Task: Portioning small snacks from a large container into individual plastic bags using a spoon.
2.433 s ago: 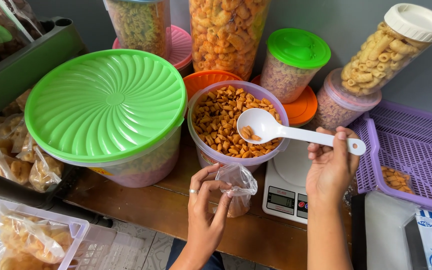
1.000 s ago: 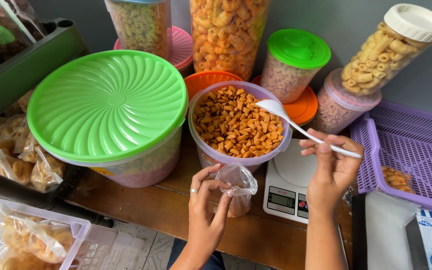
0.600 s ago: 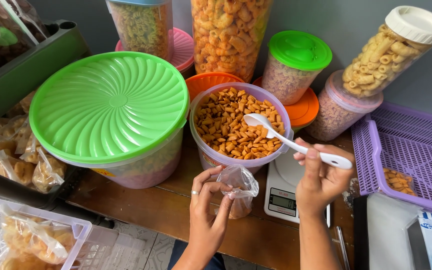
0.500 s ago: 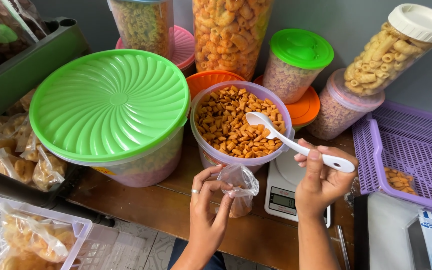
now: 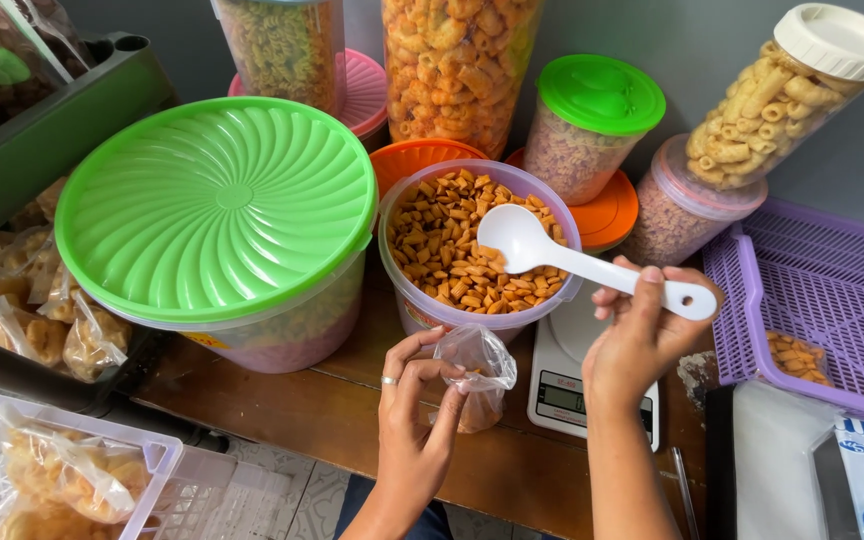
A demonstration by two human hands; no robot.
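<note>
My left hand [image 5: 414, 415], with a ring on one finger, pinches open the mouth of a small clear plastic bag [image 5: 477, 372] that holds a few snack pieces. My right hand [image 5: 642, 335] grips the handle of a white plastic spoon [image 5: 572, 262]. The spoon's empty bowl hovers over an open purple tub [image 5: 412, 300] filled with small orange-brown snack pieces [image 5: 442, 245]. The bag sits just below the tub's front, beside a white kitchen scale [image 5: 577, 385].
A large tub with a green lid [image 5: 217, 205] stands to the left. Jars of snacks line the back wall [image 5: 592, 125]. A purple basket [image 5: 822, 290] sits at right, a white crate [image 5: 167, 470] with bagged snacks at lower left.
The spoon went from holding pieces above the tub, to dipping at its far rim, to hovering empty over the snacks. My right hand shifted left. The left hand and bag stayed put.
</note>
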